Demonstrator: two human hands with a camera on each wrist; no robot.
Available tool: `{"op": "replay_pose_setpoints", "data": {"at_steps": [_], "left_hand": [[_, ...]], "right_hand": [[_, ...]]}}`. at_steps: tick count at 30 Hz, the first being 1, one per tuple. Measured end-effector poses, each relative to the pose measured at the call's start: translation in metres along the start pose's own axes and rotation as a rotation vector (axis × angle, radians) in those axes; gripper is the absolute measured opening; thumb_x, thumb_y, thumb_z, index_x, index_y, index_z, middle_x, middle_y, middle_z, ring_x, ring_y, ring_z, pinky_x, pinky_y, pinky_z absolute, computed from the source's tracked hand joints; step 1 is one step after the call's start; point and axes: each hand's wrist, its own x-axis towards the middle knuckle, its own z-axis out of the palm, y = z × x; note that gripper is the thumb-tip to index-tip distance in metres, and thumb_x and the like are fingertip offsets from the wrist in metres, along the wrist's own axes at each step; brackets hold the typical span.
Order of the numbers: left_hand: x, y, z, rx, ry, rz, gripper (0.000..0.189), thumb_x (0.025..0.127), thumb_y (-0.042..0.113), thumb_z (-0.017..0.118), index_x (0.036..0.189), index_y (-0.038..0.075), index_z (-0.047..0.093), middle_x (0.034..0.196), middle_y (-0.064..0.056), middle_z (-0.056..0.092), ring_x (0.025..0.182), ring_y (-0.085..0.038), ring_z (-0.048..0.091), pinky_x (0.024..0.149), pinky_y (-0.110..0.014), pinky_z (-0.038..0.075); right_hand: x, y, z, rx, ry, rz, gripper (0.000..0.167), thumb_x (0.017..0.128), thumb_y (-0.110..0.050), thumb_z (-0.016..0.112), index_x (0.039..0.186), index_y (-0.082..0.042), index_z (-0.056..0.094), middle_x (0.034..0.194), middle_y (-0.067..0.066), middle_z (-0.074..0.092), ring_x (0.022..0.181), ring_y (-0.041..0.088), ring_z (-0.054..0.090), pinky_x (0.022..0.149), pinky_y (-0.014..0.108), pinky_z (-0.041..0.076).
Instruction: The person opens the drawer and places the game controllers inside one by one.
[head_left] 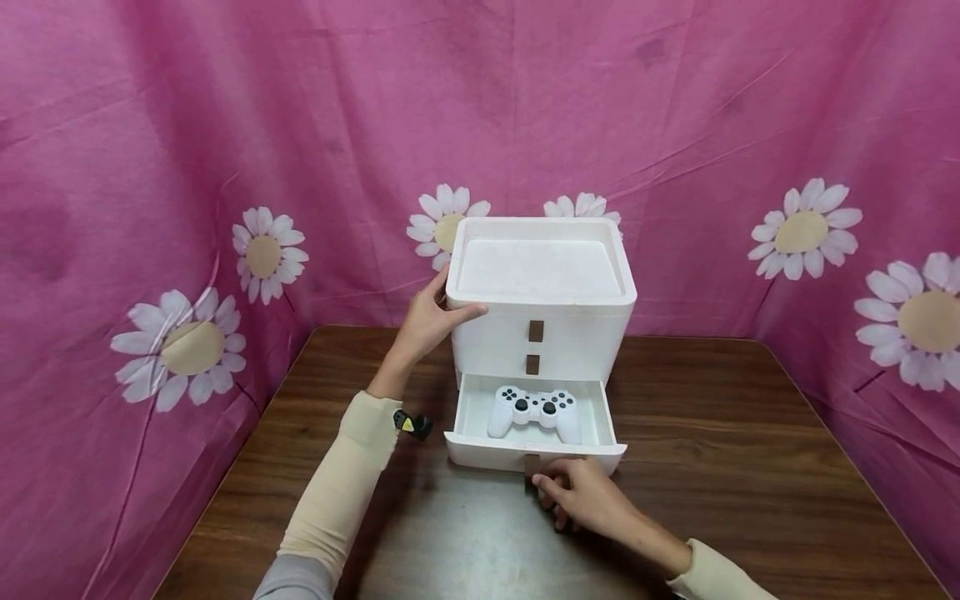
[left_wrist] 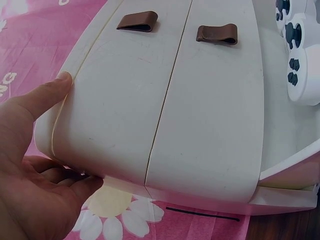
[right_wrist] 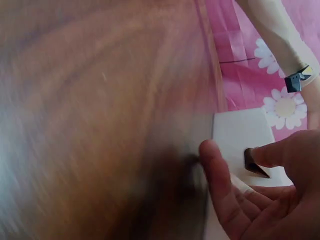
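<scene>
A white drawer unit (head_left: 495, 342) stands on the table with its bottom drawer (head_left: 480, 454) pulled out. Inside that drawer lies a white game controller (head_left: 535, 403), sticks facing up. My left hand (head_left: 427, 327) grips the unit's upper left corner; in the left wrist view the thumb presses the front top edge while the other fingers curl against the side. Down at the drawer's front, my right hand (head_left: 592, 500) pinches the brown pull tab (right_wrist: 248, 161), thumb on its face. The two upper drawers are closed, each with a brown tab (left_wrist: 137, 21).
A dark wooden table (head_left: 705, 450) lies under the unit. Pink cloth (head_left: 360, 100) printed with large daisies hangs behind and on both sides. The unit's top is a shallow tray with a raised rim (head_left: 540, 302). A small black device (head_left: 414, 425) is strapped at the left wrist.
</scene>
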Motion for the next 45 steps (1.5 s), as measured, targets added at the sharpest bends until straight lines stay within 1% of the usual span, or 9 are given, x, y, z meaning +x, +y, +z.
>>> {"op": "replay_pose_setpoints", "data": {"at_steps": [5,8,11,13,19,30,33,40,45], "left_hand": [[0.000,-0.001,0.000,-0.010,-0.001,0.004,0.097,0.086,0.021,0.092,0.166,0.016,0.038,0.160,-0.012,0.054,0.138,-0.026,0.058,0.116,-0.049,0.049],[0.000,-0.001,0.000,-0.010,0.000,0.004,0.097,0.086,0.021,0.092,0.166,0.016,0.038,0.159,-0.012,0.055,0.138,-0.026,0.058,0.116,-0.049,0.050],[0.000,-0.001,0.000,-0.007,0.000,-0.002,0.097,0.086,0.021,0.092,0.166,0.017,0.038,0.159,-0.012,0.055,0.137,-0.026,0.059,0.116,-0.049,0.050],[0.000,-0.001,0.000,-0.007,0.000,-0.006,0.097,0.086,0.021,0.092,0.166,0.017,0.038,0.159,-0.012,0.055,0.137,-0.026,0.058,0.116,-0.049,0.050],[0.000,0.000,-0.001,-0.007,0.002,-0.009,0.097,0.086,0.023,0.091,0.167,0.018,0.038,0.161,-0.011,0.053,0.138,-0.026,0.058,0.116,-0.049,0.050],[0.000,0.000,0.000,0.001,0.004,-0.008,0.098,0.086,0.022,0.092,0.167,0.016,0.037,0.162,-0.012,0.052,0.140,-0.026,0.057,0.118,-0.049,0.049],[-0.001,0.001,-0.001,0.004,0.003,-0.012,0.098,0.086,0.022,0.092,0.167,0.016,0.036,0.162,-0.012,0.052,0.140,-0.026,0.057,0.117,-0.049,0.049],[-0.002,0.001,-0.001,0.007,0.002,-0.029,0.099,0.086,0.026,0.092,0.167,0.019,0.036,0.164,-0.009,0.051,0.141,-0.025,0.056,0.116,-0.048,0.050],[-0.002,0.001,-0.001,0.015,0.002,-0.023,0.099,0.085,0.028,0.092,0.167,0.020,0.037,0.162,-0.009,0.052,0.141,-0.026,0.057,0.115,-0.049,0.051]], "right_hand": [[-0.001,0.004,0.011,0.313,-0.030,0.055,0.033,0.108,-0.022,0.064,0.114,0.010,0.065,0.090,0.019,0.079,0.061,0.025,0.075,0.049,0.043,0.061],[-0.001,0.004,0.017,0.465,-0.047,0.078,0.036,0.109,-0.019,0.061,0.120,0.015,0.058,0.101,0.027,0.078,0.069,0.028,0.078,0.057,0.046,0.064],[0.000,0.002,0.020,0.565,-0.053,0.103,0.038,0.111,-0.020,0.059,0.121,0.017,0.055,0.109,0.028,0.077,0.075,0.025,0.079,0.063,0.044,0.066],[0.002,0.001,0.022,0.606,-0.040,0.117,0.041,0.111,-0.021,0.057,0.121,0.019,0.056,0.110,0.026,0.078,0.075,0.022,0.079,0.065,0.040,0.066],[0.006,-0.002,0.027,0.638,0.071,0.130,0.046,0.112,-0.024,0.057,0.124,0.020,0.062,0.105,0.021,0.080,0.073,0.015,0.078,0.065,0.033,0.065],[0.007,-0.007,0.029,0.638,0.221,0.141,0.038,0.109,-0.016,0.061,0.123,0.018,0.066,0.097,0.016,0.080,0.068,0.013,0.074,0.060,0.030,0.063],[0.009,-0.006,0.027,0.625,0.238,0.147,0.036,0.108,-0.016,0.062,0.123,0.016,0.067,0.097,0.016,0.081,0.068,0.013,0.074,0.059,0.029,0.062],[0.017,-0.004,0.025,0.622,0.226,0.128,0.037,0.108,-0.016,0.063,0.123,0.017,0.067,0.099,0.018,0.081,0.067,0.012,0.074,0.059,0.029,0.062],[0.025,-0.006,0.022,0.614,0.271,0.144,0.033,0.108,-0.014,0.063,0.122,0.015,0.069,0.098,0.017,0.081,0.067,0.012,0.074,0.058,0.027,0.061]]}}
